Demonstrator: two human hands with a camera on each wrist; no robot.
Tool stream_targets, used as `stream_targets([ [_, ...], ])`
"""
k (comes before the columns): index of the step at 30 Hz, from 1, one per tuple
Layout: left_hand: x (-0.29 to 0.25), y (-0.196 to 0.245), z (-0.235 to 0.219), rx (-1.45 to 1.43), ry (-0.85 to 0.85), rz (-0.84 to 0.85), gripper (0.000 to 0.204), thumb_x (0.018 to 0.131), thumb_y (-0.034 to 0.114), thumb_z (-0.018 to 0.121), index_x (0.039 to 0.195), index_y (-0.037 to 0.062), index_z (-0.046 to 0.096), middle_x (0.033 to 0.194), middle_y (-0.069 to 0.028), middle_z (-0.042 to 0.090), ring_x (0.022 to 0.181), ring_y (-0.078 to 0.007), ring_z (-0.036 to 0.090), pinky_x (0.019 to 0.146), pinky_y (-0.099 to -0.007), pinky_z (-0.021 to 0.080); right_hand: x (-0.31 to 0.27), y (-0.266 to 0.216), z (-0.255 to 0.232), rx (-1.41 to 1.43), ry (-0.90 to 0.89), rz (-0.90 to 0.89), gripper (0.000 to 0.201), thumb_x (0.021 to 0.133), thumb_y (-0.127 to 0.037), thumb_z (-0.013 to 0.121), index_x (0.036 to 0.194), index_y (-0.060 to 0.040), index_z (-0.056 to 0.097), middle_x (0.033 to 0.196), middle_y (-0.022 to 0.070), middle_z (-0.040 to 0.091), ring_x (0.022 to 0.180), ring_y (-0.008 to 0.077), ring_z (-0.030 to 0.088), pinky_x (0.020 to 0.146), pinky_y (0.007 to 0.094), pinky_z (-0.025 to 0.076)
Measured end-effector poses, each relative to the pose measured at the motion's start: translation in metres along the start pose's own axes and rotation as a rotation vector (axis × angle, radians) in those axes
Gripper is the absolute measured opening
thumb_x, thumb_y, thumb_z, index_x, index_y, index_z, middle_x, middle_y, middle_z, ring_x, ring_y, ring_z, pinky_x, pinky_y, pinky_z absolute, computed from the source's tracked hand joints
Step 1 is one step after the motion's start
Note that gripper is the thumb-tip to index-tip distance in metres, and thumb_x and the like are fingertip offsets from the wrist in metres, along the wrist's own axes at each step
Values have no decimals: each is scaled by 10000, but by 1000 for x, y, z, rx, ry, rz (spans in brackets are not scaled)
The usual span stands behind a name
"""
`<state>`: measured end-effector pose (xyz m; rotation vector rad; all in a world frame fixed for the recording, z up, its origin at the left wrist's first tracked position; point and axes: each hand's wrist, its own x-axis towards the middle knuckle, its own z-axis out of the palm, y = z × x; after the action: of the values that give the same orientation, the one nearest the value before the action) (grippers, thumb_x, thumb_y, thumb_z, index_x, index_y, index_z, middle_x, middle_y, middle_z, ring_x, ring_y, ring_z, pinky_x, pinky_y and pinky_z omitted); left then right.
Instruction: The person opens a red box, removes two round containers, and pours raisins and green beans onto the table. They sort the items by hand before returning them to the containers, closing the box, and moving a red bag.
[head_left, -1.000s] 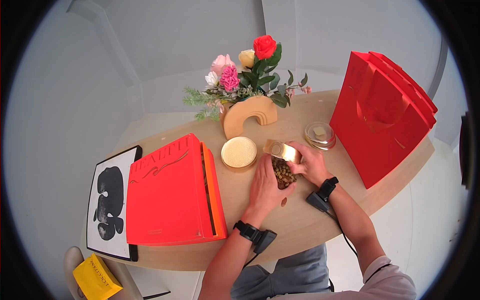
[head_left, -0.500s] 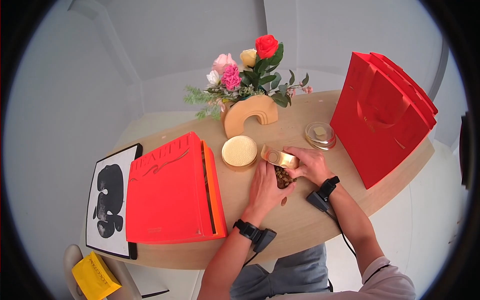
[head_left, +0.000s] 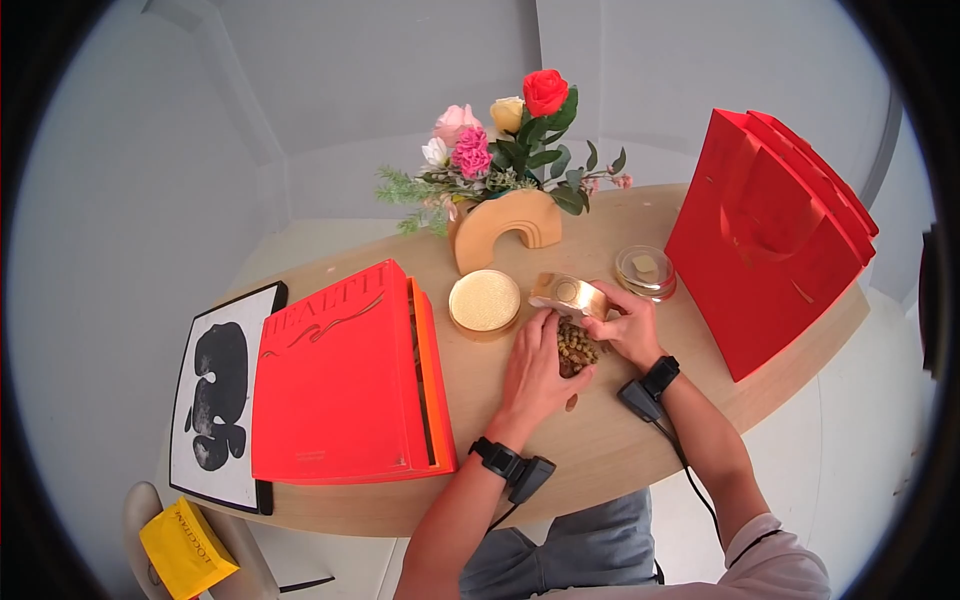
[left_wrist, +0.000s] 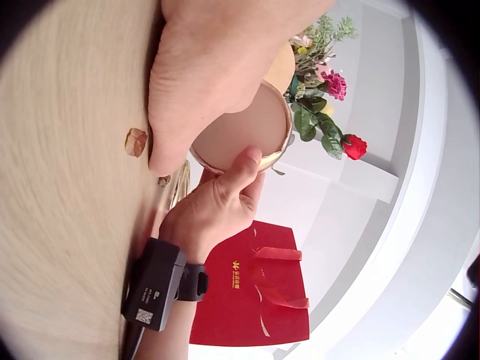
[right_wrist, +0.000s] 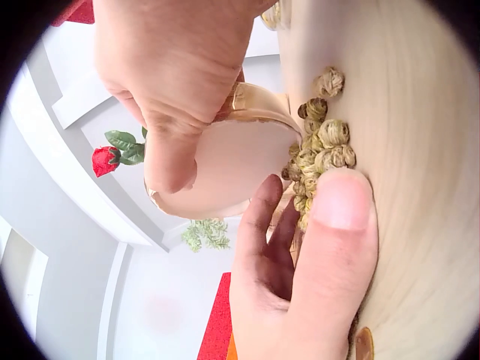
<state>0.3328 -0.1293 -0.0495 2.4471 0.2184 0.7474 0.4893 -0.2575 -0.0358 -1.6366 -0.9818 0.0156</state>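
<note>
My right hand grips a round gold tin tipped on its side, with the thumb over its rim. The tin's pale inside faces a small pile of dried, greenish-brown coiled balls on the table. My left hand cups the near left side of this pile, its thumb low along the table beside the balls and its fingers behind them. The tin's lower edge comes right up to the heap. A small brown flake lies by the left hand.
On the table stand a gold round container, a clear round dish, an arch-shaped flower vase, a tall red paper bag and a large red box. A framed print lies at the left edge.
The tin has lifted slightly and turned in my right hand, and more of the pile shows under it. My left hand stays around the pile. The head view has shifted a little.
</note>
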Motion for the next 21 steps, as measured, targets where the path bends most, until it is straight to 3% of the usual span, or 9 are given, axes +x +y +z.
stream_targets([
  [11,0,0,-1,32,-64,13,889,798,392,854,1480,-24,462,1485,-206,475,1383,-392,450,1184,-476,378,-1,-2,-2,-74,11,-31,548,759,-247,884,1241,-29,737,1062,146,787,956,195,757,899,332,581],
  [16,1,1,-2,57,-38,95,782,830,399,818,1430,-9,528,1466,-202,504,1376,-389,454,1182,-483,376,-1,-23,-6,-137,-70,-89,549,755,-196,871,1260,-35,727,1076,148,782,967,258,760,897,340,583],
  [21,1,1,-2,114,-55,136,664,857,404,783,1354,6,593,1462,-196,518,1366,-388,459,1180,-494,375,-4,-11,0,-147,-24,-207,534,744,-198,891,1226,-24,742,1072,148,784,956,229,760,888,335,584],
])
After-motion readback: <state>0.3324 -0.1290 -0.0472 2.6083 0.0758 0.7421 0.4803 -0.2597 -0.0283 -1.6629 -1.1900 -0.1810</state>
